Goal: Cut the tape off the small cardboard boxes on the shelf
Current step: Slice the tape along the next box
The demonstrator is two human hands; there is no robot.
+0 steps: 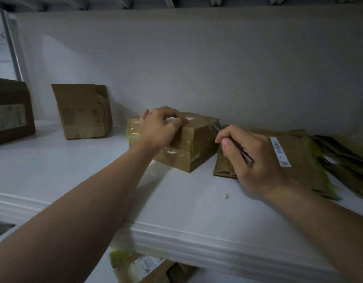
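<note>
Left hand [161, 128] sits on top of the small cardboard box [183, 158], fingers curled over its upper edge and thumb out at the far side, holding it down on the shelf [176, 205]. Right hand [254, 160] is closed round a slim cutter [245, 156], held like a pen, its tip reaching up to the box's top right edge. Glossy tape [172, 151] wraps the cardboard. The box stands mid-shelf, close to the back wall [197, 64]. Just to its right lies a flattened cardboard stack [303, 160] with a barcode label [279, 152] on top, partly hidden by the right hand. To the left, well apart, stands an opened box [82, 113], with a bigger box [11, 115] beyond it at the far left. A green tape scrap [226, 196] lies on the white shelf near the front lip. Below, another taped box [139, 268] shows on a lower level
</note>
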